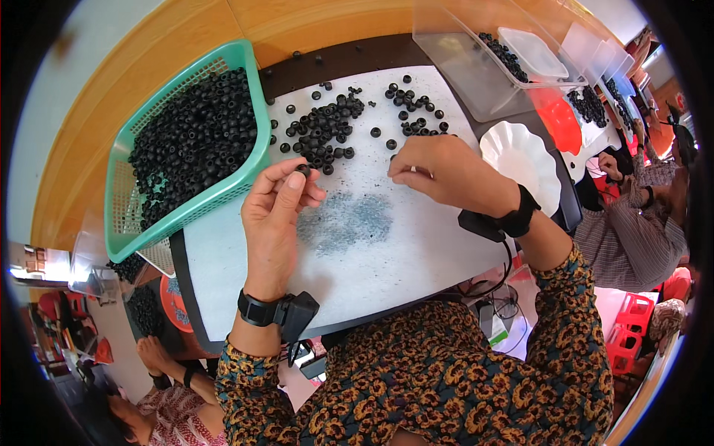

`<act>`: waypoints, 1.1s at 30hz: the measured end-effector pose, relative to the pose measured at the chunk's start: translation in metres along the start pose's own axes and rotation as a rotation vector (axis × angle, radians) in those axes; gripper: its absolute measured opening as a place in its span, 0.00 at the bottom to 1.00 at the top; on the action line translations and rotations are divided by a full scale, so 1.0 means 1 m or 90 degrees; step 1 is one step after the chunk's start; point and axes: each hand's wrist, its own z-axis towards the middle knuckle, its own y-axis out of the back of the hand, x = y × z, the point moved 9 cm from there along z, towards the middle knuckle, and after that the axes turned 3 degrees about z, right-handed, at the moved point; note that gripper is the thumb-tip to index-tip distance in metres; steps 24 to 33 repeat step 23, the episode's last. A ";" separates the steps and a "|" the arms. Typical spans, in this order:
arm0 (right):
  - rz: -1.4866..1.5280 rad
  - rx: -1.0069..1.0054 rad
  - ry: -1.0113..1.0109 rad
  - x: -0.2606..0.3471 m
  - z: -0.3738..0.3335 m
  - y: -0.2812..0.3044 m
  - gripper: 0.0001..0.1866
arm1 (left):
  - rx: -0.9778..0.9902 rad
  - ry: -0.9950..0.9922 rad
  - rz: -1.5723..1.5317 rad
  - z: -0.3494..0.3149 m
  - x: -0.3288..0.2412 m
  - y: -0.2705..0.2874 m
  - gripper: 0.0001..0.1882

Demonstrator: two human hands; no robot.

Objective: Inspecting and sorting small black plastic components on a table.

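Note:
Between the thumb and fingers of my left hand (274, 223) is a small black ring-shaped part (303, 170), its hole showing. My right hand (454, 175) hovers to the right with its fingers curled together in a pinch; whatever they hold, if anything, is hidden. Under both hands lies a white sheet (223, 256). A heap of similar black parts (327, 126) sits just beyond my left hand, and a smaller group (410, 104) lies beyond my right. Tiny bluish bits (346, 223) are scattered on the sheet between my hands and my body.
A green plastic basket (262, 97) full of black parts stands at the left. To the right are a white scalloped dish (520, 160) and a clear plastic box (454, 59). Other people work at both sides, including a co-worker's hands (155, 357) at lower left.

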 end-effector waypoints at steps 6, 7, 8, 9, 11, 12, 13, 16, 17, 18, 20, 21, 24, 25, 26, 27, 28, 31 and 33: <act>-0.047 0.009 0.050 0.001 -0.006 -0.014 0.02 | -0.011 0.001 0.004 0.002 0.000 0.003 0.13; -0.081 -0.010 0.047 0.000 -0.006 -0.011 0.03 | -0.016 -0.002 0.005 0.003 -0.001 0.003 0.13; -0.082 -0.011 0.044 -0.002 -0.005 -0.009 0.03 | -0.014 -0.001 0.005 0.003 -0.001 0.003 0.13; -0.126 -0.045 0.024 -0.005 -0.003 -0.002 0.03 | -0.017 -0.001 0.001 0.003 -0.001 0.003 0.13; -0.170 -0.079 0.003 -0.010 -0.001 0.004 0.03 | -0.021 -0.001 -0.004 0.003 -0.002 0.004 0.13; -0.174 -0.070 0.003 -0.011 -0.001 0.003 0.03 | -0.023 0.000 0.001 0.003 -0.002 0.004 0.13; -0.177 -0.060 0.003 -0.011 0.000 0.001 0.03 | -0.025 0.002 0.006 0.003 -0.002 0.005 0.13; -0.147 -0.057 0.054 0.000 0.002 -0.009 0.04 | -0.018 0.000 0.010 0.003 -0.002 0.006 0.13; -0.146 -0.057 0.054 0.001 0.003 -0.011 0.04 | -0.018 0.000 0.010 0.003 -0.002 0.007 0.13; -0.157 -0.045 0.063 0.003 0.004 -0.015 0.03 | -0.015 -0.001 0.014 0.003 -0.002 0.007 0.13; -0.167 -0.033 0.073 0.004 0.006 -0.022 0.03 | -0.014 -0.003 0.017 0.003 -0.002 0.007 0.13; -0.195 -0.021 0.083 0.003 0.007 -0.028 0.03 | 0.000 0.005 0.016 0.003 -0.001 0.005 0.14; -0.234 -0.002 0.095 0.001 0.006 -0.035 0.03 | 0.013 0.011 0.015 0.004 -0.001 0.003 0.15; -0.234 -0.002 0.095 0.001 0.006 -0.035 0.03 | 0.013 0.011 0.015 0.004 -0.001 0.003 0.15; -0.234 -0.002 0.095 0.001 0.006 -0.035 0.03 | 0.013 0.011 0.015 0.004 -0.001 0.003 0.15; -0.234 -0.002 0.095 0.001 0.006 -0.035 0.03 | 0.013 0.011 0.015 0.004 -0.001 0.003 0.15; -0.234 -0.002 0.095 0.001 0.006 -0.035 0.03 | 0.013 0.011 0.015 0.004 -0.001 0.003 0.15; -0.234 -0.002 0.095 0.001 0.006 -0.035 0.03 | 0.013 0.011 0.015 0.004 -0.001 0.003 0.15; -0.234 -0.002 0.095 0.001 0.006 -0.035 0.03 | 0.013 0.011 0.015 0.004 -0.001 0.003 0.15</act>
